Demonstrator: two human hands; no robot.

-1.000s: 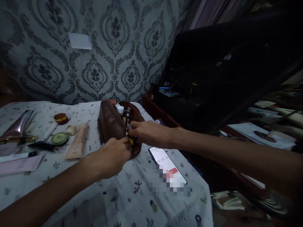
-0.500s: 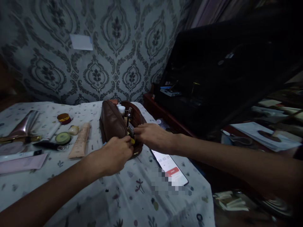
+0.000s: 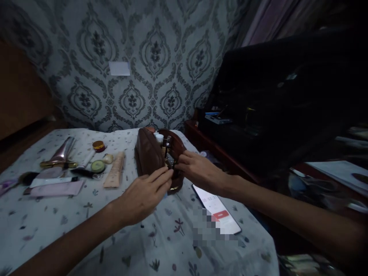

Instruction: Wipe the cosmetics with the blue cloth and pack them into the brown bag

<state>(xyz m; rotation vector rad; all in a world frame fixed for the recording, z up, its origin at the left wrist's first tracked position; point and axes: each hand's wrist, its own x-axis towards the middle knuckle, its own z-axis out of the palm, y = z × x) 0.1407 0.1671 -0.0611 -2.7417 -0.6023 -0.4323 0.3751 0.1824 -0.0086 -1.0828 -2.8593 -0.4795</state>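
A brown cosmetic bag (image 3: 148, 151) stands unzipped on the patterned cloth, with white-capped containers (image 3: 159, 138) and dark tubes upright inside. My left hand (image 3: 145, 193) lies against the bag's near side, its fingers stretched out and close together, holding nothing I can see. On the opposite side, my right hand (image 3: 198, 168) has its fingers curled over the bag's right rim, the fingertips partly hidden. Between the two hands a glittery silver item (image 3: 170, 158) shows in the opening.
Left of the bag lie a beige tube (image 3: 114, 170), a green round compact (image 3: 98, 166), a red-gold jar (image 3: 99, 146), a metallic tube (image 3: 63, 148) and a pink tube (image 3: 57, 188). A lit phone (image 3: 221, 212) rests near the right edge. An open black case (image 3: 273, 107) stands beyond.
My left hand's fingers have straightened from a curled grip at the bag's opening, and a yellow bit near them no longer shows. The right hand stays at the rim. The view has shifted left.
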